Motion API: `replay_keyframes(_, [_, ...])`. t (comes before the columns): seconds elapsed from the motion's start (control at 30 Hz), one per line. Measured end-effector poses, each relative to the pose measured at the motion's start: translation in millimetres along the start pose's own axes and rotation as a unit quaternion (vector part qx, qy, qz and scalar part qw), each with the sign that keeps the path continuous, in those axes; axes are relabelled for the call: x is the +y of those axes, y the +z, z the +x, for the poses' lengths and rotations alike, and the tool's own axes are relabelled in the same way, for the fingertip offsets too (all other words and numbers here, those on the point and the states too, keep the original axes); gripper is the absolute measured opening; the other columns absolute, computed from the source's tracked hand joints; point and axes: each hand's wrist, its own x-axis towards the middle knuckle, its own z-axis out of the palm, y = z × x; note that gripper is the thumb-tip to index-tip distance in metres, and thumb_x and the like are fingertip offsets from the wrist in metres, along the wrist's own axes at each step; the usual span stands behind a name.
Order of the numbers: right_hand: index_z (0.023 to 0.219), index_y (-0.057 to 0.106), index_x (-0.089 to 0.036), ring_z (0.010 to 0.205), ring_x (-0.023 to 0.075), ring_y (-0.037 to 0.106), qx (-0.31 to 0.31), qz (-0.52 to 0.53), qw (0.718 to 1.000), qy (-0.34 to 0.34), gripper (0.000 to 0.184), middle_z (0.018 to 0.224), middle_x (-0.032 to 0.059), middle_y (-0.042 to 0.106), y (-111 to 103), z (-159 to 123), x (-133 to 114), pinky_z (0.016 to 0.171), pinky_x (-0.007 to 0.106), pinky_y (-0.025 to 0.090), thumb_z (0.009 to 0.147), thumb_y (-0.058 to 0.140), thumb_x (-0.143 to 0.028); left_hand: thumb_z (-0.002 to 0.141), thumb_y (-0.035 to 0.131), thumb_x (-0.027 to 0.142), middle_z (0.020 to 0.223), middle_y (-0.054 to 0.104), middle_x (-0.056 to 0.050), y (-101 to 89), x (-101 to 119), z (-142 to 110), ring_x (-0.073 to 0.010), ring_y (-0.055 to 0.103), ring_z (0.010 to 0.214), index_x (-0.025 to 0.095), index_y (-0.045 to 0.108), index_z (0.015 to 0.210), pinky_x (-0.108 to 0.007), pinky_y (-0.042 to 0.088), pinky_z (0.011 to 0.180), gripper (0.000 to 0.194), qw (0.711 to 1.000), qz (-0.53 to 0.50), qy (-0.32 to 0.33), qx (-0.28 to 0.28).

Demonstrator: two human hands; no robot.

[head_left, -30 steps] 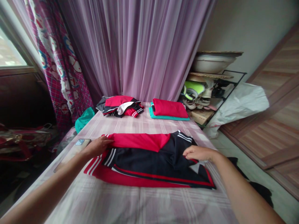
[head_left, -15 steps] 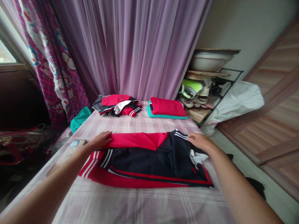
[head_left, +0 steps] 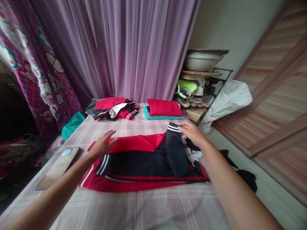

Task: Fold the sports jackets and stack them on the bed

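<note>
A black and red jacket [head_left: 144, 164] with white stripes lies partly folded on the bed, its long side running left to right. My right hand [head_left: 190, 131] pinches the striped cuff [head_left: 173, 127] of one black sleeve at the jacket's far right. That sleeve bends back over the body. My left hand [head_left: 103, 145] is over the red far-left part, fingers spread and gripping nothing; whether it touches the cloth I cannot tell. Another striped cuff [head_left: 103, 164] lies flat near the left end. White cloth [head_left: 193, 156] shows beside my right forearm.
A phone [head_left: 57, 167] lies on the checked bedsheet [head_left: 124, 207] at left. Toward the curtain [head_left: 134, 48] are a loose pile of red and black clothes [head_left: 110, 103] and a folded red and teal stack [head_left: 165, 108]. A shoe rack [head_left: 219, 88] stands at right.
My right hand has drawn the sleeve cuff away from me, straightening the sleeve. My left hand's fingers have lifted and spread. The whole view has shifted slightly.
</note>
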Motion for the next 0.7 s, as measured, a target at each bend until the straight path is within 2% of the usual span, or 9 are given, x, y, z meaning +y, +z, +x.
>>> replay_keyframes(0.07, [0.104, 0.063, -0.022, 0.064, 0.0139, 0.064, -0.049, 0.148, 0.987, -0.022, 0.028, 0.081, 0.001, 0.069, 7, -9, -35, 0.055, 0.025, 0.052, 0.082, 0.064, -0.039, 0.085, 0.051, 0.066, 0.151, 0.047, -0.013, 3.8, 47, -1, -0.0307, 0.043, 0.139, 0.023, 0.041, 0.148, -0.048, 0.038, 0.112, 0.077, 0.989, -0.146, 0.028, -0.023])
replay_keyframes(0.17, [0.099, 0.063, -0.022, 0.066, 0.0107, 0.062, -0.169, 0.272, 0.943, -0.093, 0.033, 0.079, -0.0024, 0.066, 28, -26, -89, 0.058, 0.022, 0.054, 0.074, 0.076, -0.04, 0.079, 0.064, 0.064, 0.15, 0.047, -0.016, 8.3, 102, 2, -0.0297, 0.051, 0.133, 0.027, 0.03, 0.152, -0.046, 0.046, 0.104, 0.089, 0.936, -0.344, 0.048, -0.056])
replay_keyframes(0.23, [0.1, 0.063, -0.022, 0.07, 0.0114, 0.064, -0.245, 0.301, 0.914, -0.122, 0.033, 0.08, -0.0023, 0.067, 41, -32, -110, 0.063, 0.025, 0.057, 0.075, 0.076, -0.04, 0.072, 0.072, 0.062, 0.133, 0.062, -0.014, 8.8, 119, 4, -0.0269, 0.064, 0.113, 0.024, 0.041, 0.145, -0.042, 0.052, 0.094, 0.088, 0.913, -0.404, 0.032, -0.056])
replay_keyframes(0.3, [0.107, 0.062, -0.023, 0.079, 0.0141, 0.068, -0.279, 0.295, 0.904, -0.134, 0.033, 0.087, 0.0004, 0.07, 47, -29, -112, 0.071, 0.03, 0.06, 0.08, 0.073, -0.038, 0.065, 0.077, 0.062, 0.105, 0.071, -0.008, 6.5, 118, 2, -0.022, 0.068, 0.091, 0.019, 0.058, 0.125, -0.038, 0.055, 0.083, 0.075, 0.909, -0.413, -0.004, -0.052])
replay_keyframes(0.37, [0.114, 0.062, -0.023, 0.088, 0.0172, 0.069, -0.263, 0.237, 0.926, -0.133, 0.032, 0.098, 0.0039, 0.073, 43, -18, -94, 0.08, 0.035, 0.06, 0.084, 0.067, -0.03, 0.063, 0.077, 0.062, 0.086, 0.069, -0.003, 1.5, 106, -7, -0.0185, 0.066, 0.077, 0.018, 0.063, 0.105, -0.034, 0.055, 0.073, 0.062, 0.916, -0.396, -0.042, -0.054])
replay_keyframes(0.47, [0.112, 0.068, -0.022, 0.104, 0.0209, 0.068, -0.222, 0.034, 0.965, -0.135, 0.036, 0.111, 0.0061, 0.073, 23, 1, -44, 0.097, 0.039, 0.052, 0.078, 0.059, -0.014, 0.068, 0.074, 0.057, 0.08, 0.067, -0.001, -10.5, 79, -31, -0.0171, 0.064, 0.074, 0.02, 0.063, 0.095, -0.032, 0.054, 0.068, 0.047, 0.931, -0.356, -0.046, -0.073])
replay_keyframes(0.53, [0.115, 0.07, -0.025, 0.116, 0.0227, 0.063, -0.236, -0.112, 0.953, -0.154, 0.048, 0.122, 0.0048, 0.07, 10, 6, -9, 0.104, 0.037, 0.046, 0.072, 0.057, -0.008, 0.071, 0.072, 0.051, 0.085, 0.068, -0.003, -20.5, 60, -47, -0.0189, 0.064, 0.081, 0.021, 0.064, 0.092, -0.033, 0.054, 0.073, 0.037, 0.946, -0.313, -0.012, -0.08])
replay_keyframes(0.6, [0.118, 0.07, -0.027, 0.117, 0.0228, 0.062, -0.252, -0.207, 0.933, -0.155, 0.055, 0.126, 0.0038, 0.069, 2, 5, 19, 0.102, 0.034, 0.046, 0.069, 0.056, -0.006, 0.073, 0.068, 0.048, 0.094, 0.07, -0.006, -30.7, 40, -58, -0.0221, 0.065, 0.09, 0.023, 0.067, 0.091, -0.036, 0.054, 0.081, 0.031, 0.965, -0.251, 0.011, -0.072])
replay_keyframes(0.7, [0.11, 0.072, -0.028, 0.113, 0.0227, 0.063, -0.232, -0.293, 0.916, -0.144, 0.046, 0.118, 0.0032, 0.072, 1, -2, 43, 0.099, 0.034, 0.046, 0.072, 0.056, -0.009, 0.07, 0.064, 0.045, 0.089, 0.071, -0.005, -43.0, 12, -61, -0.0279, 0.067, 0.092, 0.028, 0.07, 0.087, -0.043, 0.054, 0.088, 0.025, 0.986, -0.143, -0.007, -0.086])
